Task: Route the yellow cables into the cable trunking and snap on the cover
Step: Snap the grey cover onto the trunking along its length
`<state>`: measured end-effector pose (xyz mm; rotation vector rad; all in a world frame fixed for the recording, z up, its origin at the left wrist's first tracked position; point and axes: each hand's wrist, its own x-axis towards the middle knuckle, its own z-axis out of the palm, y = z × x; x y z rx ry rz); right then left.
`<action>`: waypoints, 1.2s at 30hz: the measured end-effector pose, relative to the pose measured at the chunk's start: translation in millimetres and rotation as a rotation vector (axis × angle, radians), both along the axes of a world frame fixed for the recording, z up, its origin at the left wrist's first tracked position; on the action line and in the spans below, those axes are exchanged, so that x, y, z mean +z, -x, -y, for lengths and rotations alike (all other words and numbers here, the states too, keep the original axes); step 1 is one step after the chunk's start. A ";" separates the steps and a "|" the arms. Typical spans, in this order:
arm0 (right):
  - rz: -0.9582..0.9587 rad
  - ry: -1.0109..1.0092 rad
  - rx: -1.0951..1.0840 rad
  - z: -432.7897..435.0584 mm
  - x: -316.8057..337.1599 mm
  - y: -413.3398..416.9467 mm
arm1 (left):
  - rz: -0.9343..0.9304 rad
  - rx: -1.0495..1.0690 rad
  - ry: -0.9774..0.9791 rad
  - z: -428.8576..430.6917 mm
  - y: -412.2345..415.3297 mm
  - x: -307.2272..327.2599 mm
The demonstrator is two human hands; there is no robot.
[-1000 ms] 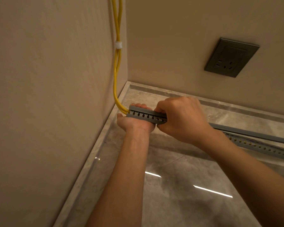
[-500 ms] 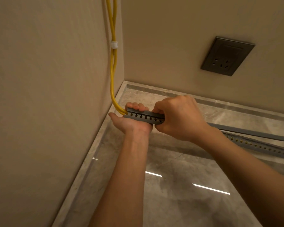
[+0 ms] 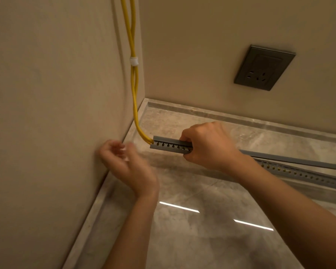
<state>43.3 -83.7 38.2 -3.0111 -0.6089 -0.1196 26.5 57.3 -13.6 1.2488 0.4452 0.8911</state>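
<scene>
Two beige plastered walls [image 3: 47,94] are joined in a corner at 12 o'clock, above one glossy grey marble floor [image 3: 202,239]. One grey perforated plastic trunking [image 3: 169,147] is laid along the floor from the middle of the view out to 3 o'clock. Its end is set near the corner, so that the cables can be taken in with a short bend. One plain grey plastic cover strip [image 3: 299,161] is seen along its upper edge and is judged not yet snapped down toward 3 o'clock.

Two hands are counted. The trunking is gripped by the right hand [image 3: 208,146], fingers curled round it, presumably to steady it. The left hand [image 3: 128,164], at 9 o'clock of the trunking end, is blurred; its fingers are loosely curled and nothing is seen in them.

Two yellow round cables [image 3: 133,90] are dropped from 12 o'clock and fed into the trunking end. One dark rectangular wall socket [image 3: 264,67] is set at 2 o'clock. The cables are bound by one small white tie [image 3: 133,61], so that they run together.
</scene>
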 end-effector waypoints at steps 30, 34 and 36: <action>-0.098 0.216 -0.124 167.4 -11.0 23.7 | -0.159 -0.642 -1.733 -19.7 -71.8 1.9; -0.205 0.103 -0.196 201.3 -14.2 33.7 | -0.174 -0.633 -1.736 -23.5 -71.1 -5.0; -0.201 0.080 -0.228 213.0 -19.0 39.0 | -0.192 -0.644 -1.727 -23.5 -69.3 -8.6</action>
